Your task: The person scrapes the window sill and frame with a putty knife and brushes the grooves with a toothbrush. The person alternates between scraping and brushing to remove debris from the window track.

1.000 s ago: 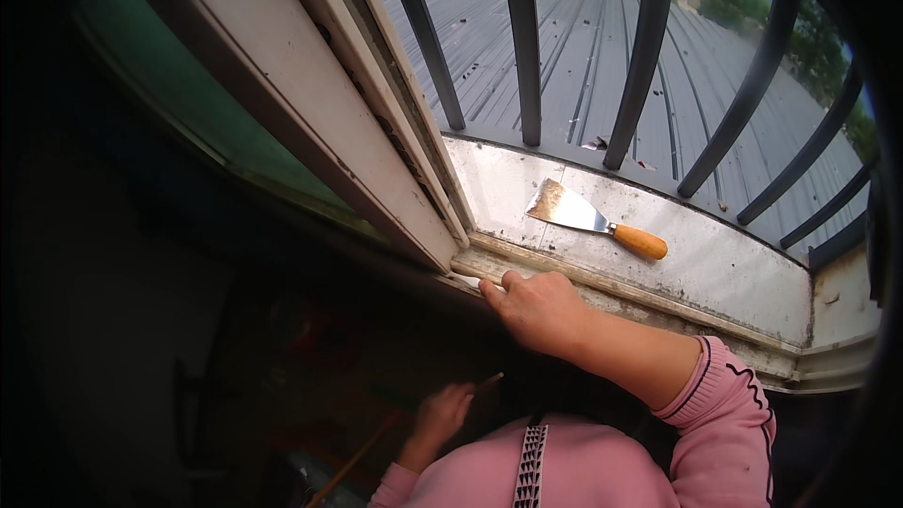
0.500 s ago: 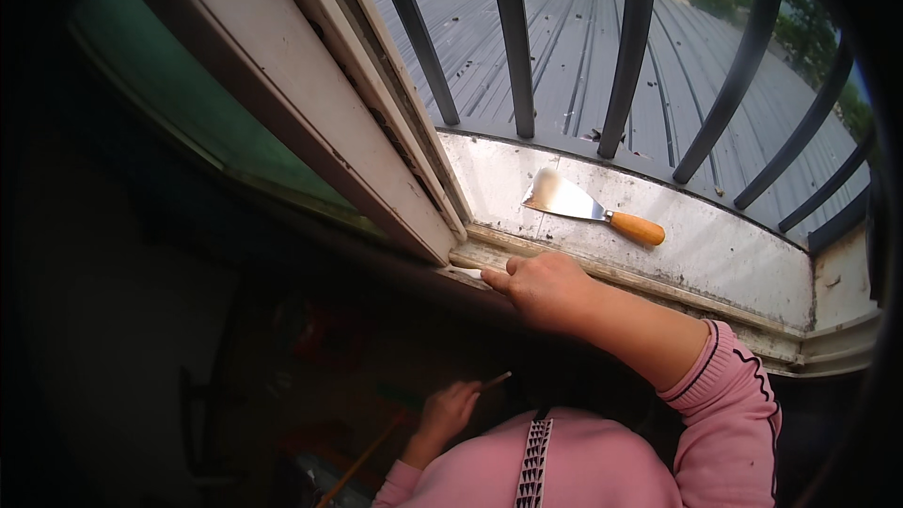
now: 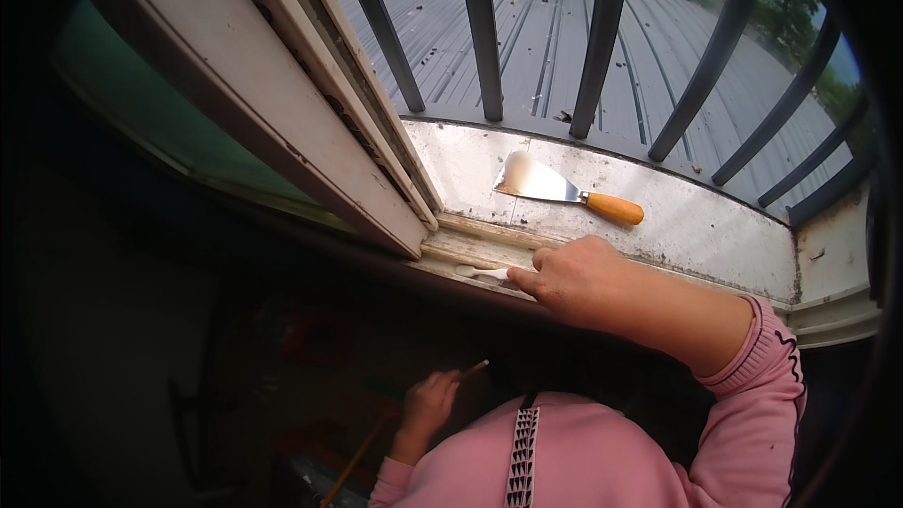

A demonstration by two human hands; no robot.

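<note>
My right hand [image 3: 588,280] is closed round the handle of a white toothbrush [image 3: 491,273]. The toothbrush head rests in the dirty track of the window sill [image 3: 450,246], a little right of the sliding window's frame [image 3: 381,216]. Lower down, in shadow, my left hand [image 3: 430,406] is closed on a thin stick with a pale tip [image 3: 478,367]; its kind cannot be made out. Beyond the track, a scraper [image 3: 555,183] with a broad metal blade and an orange-brown wooden handle lies flat on the white outer ledge [image 3: 696,226].
Dark metal bars [image 3: 484,38] stand along the ledge's outer edge, with a grey ribbed roof [image 3: 536,19] outside. A greenish window pane [image 3: 179,113] is at the left. Below the sill, a thin orange-brown rod [image 3: 357,456] slants through the dark near my left hand.
My right hand has drawn the toothbrush rightward along the track, away from the window frame, so more of its head shows. My left hand still grips the stick. The view has shifted slightly.
</note>
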